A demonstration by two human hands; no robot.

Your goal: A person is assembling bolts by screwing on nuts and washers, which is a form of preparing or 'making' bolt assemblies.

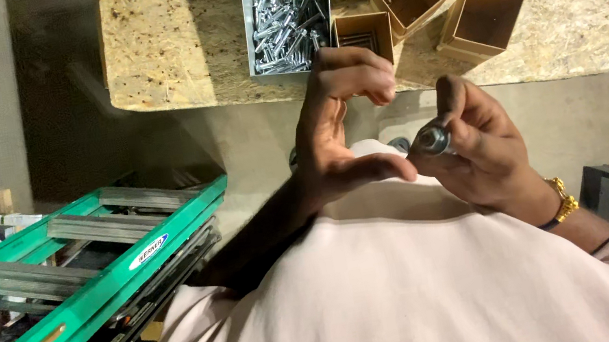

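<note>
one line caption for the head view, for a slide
Right hand holds a metal bolt near the left hand.

The right hand (474, 147) grips a metal bolt (432, 140); the left hand (335, 129) curls open beside it.

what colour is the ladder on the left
Green, with grey metal rungs; the ladder shows in the head view, lying beside the person.

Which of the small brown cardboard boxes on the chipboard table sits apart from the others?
The brown cardboard box farthest to the right on the chipboard table: open, empty inside, with a gap around it, while the other three crowd beside the metal tray of bolts.
</note>
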